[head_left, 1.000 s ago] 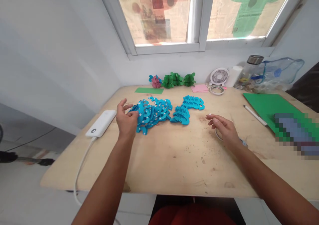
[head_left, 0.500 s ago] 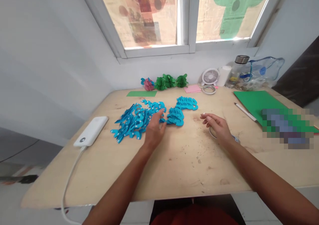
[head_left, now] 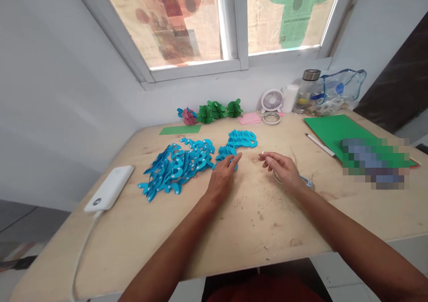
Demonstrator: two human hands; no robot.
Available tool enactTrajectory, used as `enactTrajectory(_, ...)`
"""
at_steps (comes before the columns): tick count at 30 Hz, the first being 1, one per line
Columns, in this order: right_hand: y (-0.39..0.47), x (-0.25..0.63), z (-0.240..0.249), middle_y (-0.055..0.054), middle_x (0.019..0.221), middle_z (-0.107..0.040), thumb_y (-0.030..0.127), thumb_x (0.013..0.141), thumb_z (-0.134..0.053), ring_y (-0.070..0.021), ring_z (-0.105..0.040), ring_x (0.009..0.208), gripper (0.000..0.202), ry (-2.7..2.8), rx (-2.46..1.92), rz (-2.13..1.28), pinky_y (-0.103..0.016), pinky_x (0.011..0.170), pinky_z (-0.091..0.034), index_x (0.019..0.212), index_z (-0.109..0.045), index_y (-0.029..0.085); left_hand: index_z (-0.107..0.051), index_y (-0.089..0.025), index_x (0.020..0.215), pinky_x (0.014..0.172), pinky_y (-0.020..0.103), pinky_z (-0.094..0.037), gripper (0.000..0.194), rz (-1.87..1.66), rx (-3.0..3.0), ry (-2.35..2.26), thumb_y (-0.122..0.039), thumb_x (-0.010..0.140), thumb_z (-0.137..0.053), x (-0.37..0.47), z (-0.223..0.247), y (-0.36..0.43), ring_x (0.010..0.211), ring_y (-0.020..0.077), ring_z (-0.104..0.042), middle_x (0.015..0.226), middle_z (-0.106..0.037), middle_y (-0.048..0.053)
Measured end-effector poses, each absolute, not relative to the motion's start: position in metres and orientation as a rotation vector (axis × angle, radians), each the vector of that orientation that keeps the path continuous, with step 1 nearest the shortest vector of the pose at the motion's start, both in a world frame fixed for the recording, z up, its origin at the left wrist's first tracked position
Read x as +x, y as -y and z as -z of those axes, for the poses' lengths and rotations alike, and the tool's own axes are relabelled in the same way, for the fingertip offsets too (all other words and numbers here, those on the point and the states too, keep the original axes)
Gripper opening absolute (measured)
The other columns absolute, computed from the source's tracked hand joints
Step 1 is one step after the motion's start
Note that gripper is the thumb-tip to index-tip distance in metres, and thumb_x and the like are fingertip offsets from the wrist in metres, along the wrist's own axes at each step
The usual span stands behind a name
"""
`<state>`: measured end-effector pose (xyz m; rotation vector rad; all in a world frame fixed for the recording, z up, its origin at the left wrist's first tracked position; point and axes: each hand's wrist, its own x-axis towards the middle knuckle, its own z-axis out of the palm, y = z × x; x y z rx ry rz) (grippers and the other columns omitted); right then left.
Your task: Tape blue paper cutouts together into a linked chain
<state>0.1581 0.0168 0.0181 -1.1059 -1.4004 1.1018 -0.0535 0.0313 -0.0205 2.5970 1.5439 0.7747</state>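
Observation:
My left hand (head_left: 222,176) is at the front of a fanned stack of blue paper cut-outs (head_left: 226,151) and hides part of it. Its thumb and fingers are apart, with nothing visible between them. To the right, my right hand (head_left: 283,170) hovers above the table, fingers bent and close to the thumb. A tiny white spot shows at its fingertip, too small to make out. Left of my hands lies a loose heap of curved blue paper pieces (head_left: 179,163) with small white squares on them. Another fanned blue stack (head_left: 243,138) sits further back.
A tape roll and a grey-blue tool (head_left: 306,181) lie partly under my right hand. A power bank (head_left: 110,188) with a cable is at left. Folded paper flowers (head_left: 216,110), a small fan (head_left: 272,100), and a bottle (head_left: 306,92) line the wall. Green sheets (head_left: 329,128) and a pen (head_left: 320,145) are at right.
My left hand has moved right, from the edge of the loose heap to the front of the nearer blue stack. My right hand keeps its pose. The view has shifted slightly.

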Motion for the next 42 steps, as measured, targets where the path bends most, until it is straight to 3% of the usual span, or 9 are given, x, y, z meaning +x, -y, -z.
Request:
enactTrajectory(8,-0.018,0.160,-0.016,-0.009,0.095,-0.069,0.041,0.080,-0.053,-0.0150,-0.059,0.073,0.033,1.427,-1.106,-1.175,-0.028,0.062,-0.045,0.101,-0.066,0.019,-0.026,-0.026,0.137,0.083,0.034,-0.048,0.067,-1.280,2.273,-1.401,-0.008,0.077,-0.050,-0.040,-0.004,-0.008,0.081,0.0135,-0.058,0.122,-0.050,0.010)
enactTrajectory(14,-0.015,0.155,-0.017,-0.007,0.103,-0.068,0.041,0.082,-0.052,-0.0176,-0.061,0.086,0.031,1.471,-1.096,-1.259,-0.029,0.066,-0.045,0.102,-0.067,0.023,-0.017,-0.027,0.140,0.088,0.036,-0.046,0.070,-1.389,2.274,-1.246,-0.012,0.081,-0.050,-0.017,-0.007,0.011,0.097,0.0170,-0.057,0.123,-0.049,0.012)
enactTrajectory(18,-0.018,0.156,-0.013,-0.007,0.093,-0.070,0.045,0.080,-0.053,-0.0179,-0.061,0.083,0.033,1.468,-1.125,-1.236,-0.030,0.068,-0.046,0.092,-0.071,0.021,-0.017,-0.027,0.140,0.091,0.038,-0.044,0.069,-1.398,2.284,-1.160,-0.012,0.081,-0.050,-0.008,-0.002,0.018,0.102,0.0180,-0.055,0.123,-0.050,0.012)
enactTrajectory(22,-0.019,0.158,-0.014,-0.007,0.086,-0.070,0.047,0.079,-0.053,-0.0171,-0.061,0.079,0.035,1.456,-1.137,-1.222,-0.030,0.069,-0.046,0.086,-0.072,0.018,-0.023,-0.028,0.138,0.093,0.041,-0.043,0.069,-1.429,2.105,-1.139,-0.017,0.079,-0.056,-0.006,-0.007,0.022,0.101,0.0191,-0.056,0.121,-0.052,0.011)
enactTrajectory(28,-0.017,0.154,-0.016,-0.006,0.087,-0.070,0.046,0.078,-0.054,-0.0164,-0.060,0.078,0.033,1.449,-1.116,-1.236,-0.030,0.072,-0.046,0.084,-0.072,0.019,-0.033,-0.025,0.133,0.083,0.034,-0.049,0.064,-1.532,1.321,-1.165,-0.023,0.075,-0.061,-0.003,-0.016,0.008,0.088,0.0152,-0.062,0.113,-0.055,0.010)
enactTrajectory(34,-0.013,0.151,-0.022,-0.004,0.081,-0.069,0.044,0.077,-0.056,-0.0171,-0.061,0.080,0.029,1.475,-1.101,-1.252,-0.030,0.074,-0.046,0.084,-0.072,0.020,-0.061,-0.015,0.103,0.081,0.034,-0.049,0.037,-1.408,0.976,-1.172,-0.027,0.069,-0.065,0.005,-0.011,-0.002,0.091,0.0193,-0.062,0.099,-0.065,0.010)
enactTrajectory(42,-0.008,0.149,-0.022,-0.004,0.086,-0.068,0.039,0.079,-0.056,-0.0182,-0.061,0.084,0.026,1.553,-1.052,-1.280,-0.031,0.078,-0.046,0.088,-0.071,0.020,-0.069,-0.015,0.084,0.074,0.029,-0.049,0.023,-1.360,0.926,-1.126,-0.032,0.071,-0.060,0.003,-0.006,-0.003,0.080,0.0176,-0.063,0.084,-0.069,0.006)
